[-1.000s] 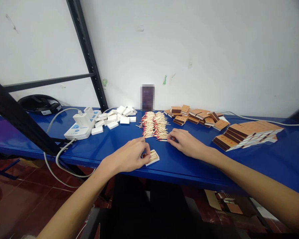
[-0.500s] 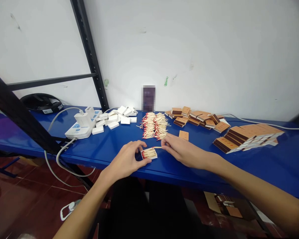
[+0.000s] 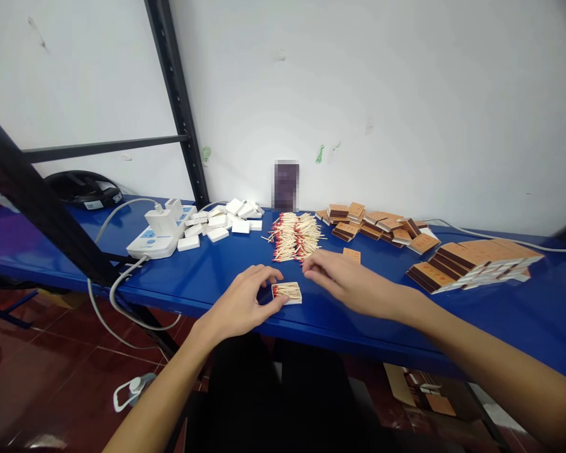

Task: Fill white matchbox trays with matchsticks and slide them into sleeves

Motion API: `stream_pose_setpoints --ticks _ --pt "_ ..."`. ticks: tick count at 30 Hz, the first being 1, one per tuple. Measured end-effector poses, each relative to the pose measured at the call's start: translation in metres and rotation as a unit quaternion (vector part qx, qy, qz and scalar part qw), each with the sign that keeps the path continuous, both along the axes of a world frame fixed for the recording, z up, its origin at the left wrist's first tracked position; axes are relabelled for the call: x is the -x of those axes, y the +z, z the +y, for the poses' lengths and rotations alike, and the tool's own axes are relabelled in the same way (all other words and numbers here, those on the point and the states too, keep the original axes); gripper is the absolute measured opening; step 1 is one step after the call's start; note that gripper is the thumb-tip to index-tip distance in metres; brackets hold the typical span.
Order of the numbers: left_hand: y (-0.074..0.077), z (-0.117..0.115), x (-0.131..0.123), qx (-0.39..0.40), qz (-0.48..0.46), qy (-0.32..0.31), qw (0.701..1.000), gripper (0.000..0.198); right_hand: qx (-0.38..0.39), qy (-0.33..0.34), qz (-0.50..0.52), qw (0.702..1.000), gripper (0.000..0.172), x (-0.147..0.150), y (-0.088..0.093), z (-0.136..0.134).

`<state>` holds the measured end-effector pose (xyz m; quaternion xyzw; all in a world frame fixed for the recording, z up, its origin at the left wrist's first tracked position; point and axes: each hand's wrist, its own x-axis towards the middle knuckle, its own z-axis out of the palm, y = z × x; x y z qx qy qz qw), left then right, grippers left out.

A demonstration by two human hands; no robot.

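A small white matchbox tray [image 3: 298, 301] lies on the blue shelf, filled with red-headed matches [image 3: 287, 290]. My left hand [image 3: 245, 299] cups its left end, thumb at the near edge and fingertips by the far corner. Just beyond the tray's right side is my right hand [image 3: 339, 277], its fingers curled together at the near edge of the match pile [image 3: 295, 238]. Whether a match is between those fingertips is hidden. Most heads in the pile point left. A single brown matchbox sleeve [image 3: 352, 255] lies behind my right hand.
White trays [image 3: 217, 224] are heaped left of the pile, near a power strip [image 3: 155, 242] with cables. Brown matchboxes [image 3: 382, 223] lie scattered at the back right, with stacked ones [image 3: 471, 261] farther right. A black rack post [image 3: 177, 94] stands at left.
The match that my right hand held over the tray is no longer visible in its fingers. That hand has shifted slightly toward the pile. My left hand stays around the tray.
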<state>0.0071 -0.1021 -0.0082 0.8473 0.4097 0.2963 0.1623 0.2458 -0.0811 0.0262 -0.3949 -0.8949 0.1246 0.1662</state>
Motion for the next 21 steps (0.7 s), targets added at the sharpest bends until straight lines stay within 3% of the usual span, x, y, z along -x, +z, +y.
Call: stream_pose_setpoints --ticks 4,10,21 --pt "0.005 0.003 0.001 0.019 0.005 -0.024 1.0 0.014 -0.047 -0.059 -0.057 0.996 0.018 -0.021 -0.009 0.019" --pt "0.009 0.005 0.002 0.025 0.014 -0.036 0.999 0.008 -0.091 -0.061 -0.103 0.989 0.019 -0.027 -0.029 0.039" --pt "0.001 0.001 0.005 -0.001 -0.023 -0.054 0.998 0.007 -0.136 -0.02 -0.162 0.977 0.021 -0.025 -0.025 0.04"
